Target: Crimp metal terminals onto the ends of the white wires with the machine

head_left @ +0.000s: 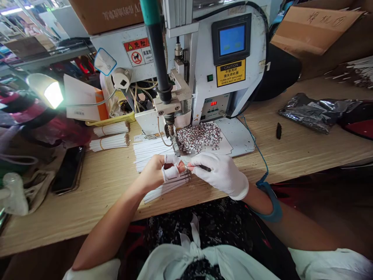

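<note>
Wooden table (303, 153) in a busy workshop, white machine (204, 42) at the back, its tool head (169, 122) pointing down just beyond the hands. Left hand (157, 171) and right hand (223, 173) meet fingertip to fingertip at center. Both grips pinched nearly closed, seemingly on one small piece (187, 167); too tiny to identify. Two-sided pinch probably keeps it steady. Left has white sleeves on thumb and finger, right a white glove; likely heat protection, since the warning label (136, 52) mentions high temperature. White strips (150, 153) lie left of the tool head and under the hands, pile of small parts (199, 137) to its right, presumably for easy reach. Banded bundles (109, 142) sit farther left, apart from the loose ones. Blue strap (272, 204) on right forearm, blue cord (259, 151) nearby, perhaps for grounding.
</note>
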A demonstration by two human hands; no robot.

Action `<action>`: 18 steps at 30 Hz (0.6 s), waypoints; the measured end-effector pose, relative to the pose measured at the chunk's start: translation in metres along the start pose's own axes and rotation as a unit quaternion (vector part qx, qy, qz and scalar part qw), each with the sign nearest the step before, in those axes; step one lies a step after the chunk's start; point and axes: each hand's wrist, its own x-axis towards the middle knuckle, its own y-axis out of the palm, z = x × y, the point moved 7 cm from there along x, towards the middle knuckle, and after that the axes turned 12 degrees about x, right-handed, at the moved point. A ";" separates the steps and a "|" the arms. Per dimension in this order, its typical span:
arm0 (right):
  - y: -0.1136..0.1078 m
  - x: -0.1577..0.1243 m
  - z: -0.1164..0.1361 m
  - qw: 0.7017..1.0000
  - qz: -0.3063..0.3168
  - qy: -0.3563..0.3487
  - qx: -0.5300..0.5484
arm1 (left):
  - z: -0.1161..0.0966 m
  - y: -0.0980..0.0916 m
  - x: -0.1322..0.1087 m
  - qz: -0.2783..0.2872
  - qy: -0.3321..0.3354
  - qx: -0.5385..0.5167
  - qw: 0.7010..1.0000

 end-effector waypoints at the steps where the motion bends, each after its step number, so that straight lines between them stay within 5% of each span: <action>1: 0.000 0.000 0.000 1.000 -0.002 0.000 0.000 | 0.000 0.000 0.000 -0.002 0.001 -0.001 1.000; 18: -0.001 0.000 -0.003 0.999 -0.034 0.008 -0.002 | -0.002 -0.002 0.000 -0.012 0.001 -0.047 0.999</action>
